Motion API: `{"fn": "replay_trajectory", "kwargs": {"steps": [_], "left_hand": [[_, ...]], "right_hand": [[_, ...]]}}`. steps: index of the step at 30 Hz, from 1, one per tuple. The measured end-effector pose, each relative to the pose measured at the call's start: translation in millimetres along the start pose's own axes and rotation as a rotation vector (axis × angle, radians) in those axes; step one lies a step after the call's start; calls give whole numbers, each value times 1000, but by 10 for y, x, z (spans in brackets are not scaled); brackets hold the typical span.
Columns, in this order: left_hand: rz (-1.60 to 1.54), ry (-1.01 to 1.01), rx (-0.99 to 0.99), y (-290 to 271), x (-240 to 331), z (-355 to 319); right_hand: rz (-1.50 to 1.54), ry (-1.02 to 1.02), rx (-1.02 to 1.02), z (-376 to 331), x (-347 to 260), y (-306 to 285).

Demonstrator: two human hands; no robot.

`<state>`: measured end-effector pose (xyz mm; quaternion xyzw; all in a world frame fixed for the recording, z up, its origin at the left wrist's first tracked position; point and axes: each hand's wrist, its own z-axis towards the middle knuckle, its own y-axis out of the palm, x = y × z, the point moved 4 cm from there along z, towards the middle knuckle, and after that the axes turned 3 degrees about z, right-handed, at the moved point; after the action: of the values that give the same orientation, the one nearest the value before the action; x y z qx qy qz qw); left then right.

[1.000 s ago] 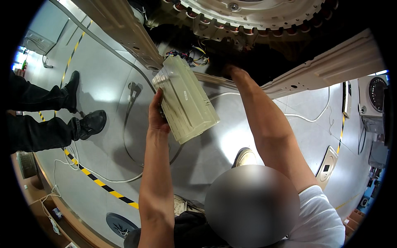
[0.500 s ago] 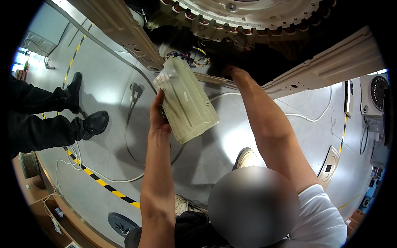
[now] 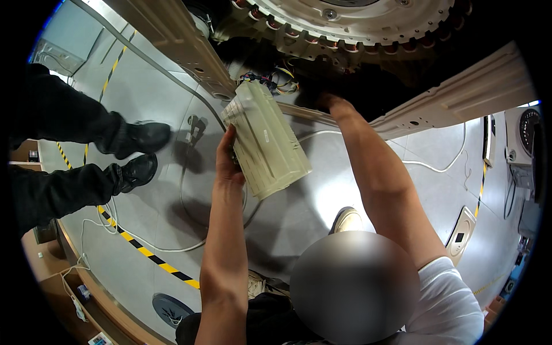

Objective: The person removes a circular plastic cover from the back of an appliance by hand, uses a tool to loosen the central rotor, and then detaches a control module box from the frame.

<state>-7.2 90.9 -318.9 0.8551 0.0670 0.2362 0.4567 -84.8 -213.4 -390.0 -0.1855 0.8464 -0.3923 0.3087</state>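
Note:
My left hand (image 3: pixel 228 156) grips a yellowish translucent plastic control-board housing (image 3: pixel 271 141) by its left side, its thumb up along the edge. The housing is tilted, its upper end close to a bundle of coloured wires (image 3: pixel 282 80) at the opening of a washing machine. Past the lower frame edge (image 3: pixel 307 113), my right hand (image 3: pixel 332 102) reaches into the machine's dark inside; its fingers are lost in shadow. Above the hands is a large round motor part (image 3: pixel 351 20) with copper coils around its rim.
Black-trousered legs with black shoes (image 3: pixel 138 172) of another person stand at left. A grey hose (image 3: pixel 144 63) runs down beside the cabinet panel. A power plug (image 3: pixel 195 129) and white cables lie on the floor, with black-yellow tape (image 3: pixel 141 248). A control panel (image 3: pixel 460 236) lies at right.
The other person's far foot has shifted right, nearer to the plug. The whole view has moved slightly; my left hand still holds the housing and my right hand stays inside the machine.

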Motion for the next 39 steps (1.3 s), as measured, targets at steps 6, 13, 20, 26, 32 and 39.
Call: {"fn": "replay_trajectory", "kwargs": {"steps": [6,13,20,26,32,39], "left_hand": [[-6,0,-11,8,-19,-3],[-70,-56,-126,43,-27,-13],[-84,-59,-105,161,-13,-56],[109,-149,-170,210,351,-156],[222,-109,-133,191,447,-196],[75,214,85,938,-127,-212]], "right_hand": [[22,-46,13,-76,16,-43],[24,-85,33,-14,-25,-16],[50,-118,19,29,-69,-93],[227,-224,-59,-93,-321,-281],[367,-160,-165,-606,-516,-328],[695,-309,-87,-851,-78,-702]]}}
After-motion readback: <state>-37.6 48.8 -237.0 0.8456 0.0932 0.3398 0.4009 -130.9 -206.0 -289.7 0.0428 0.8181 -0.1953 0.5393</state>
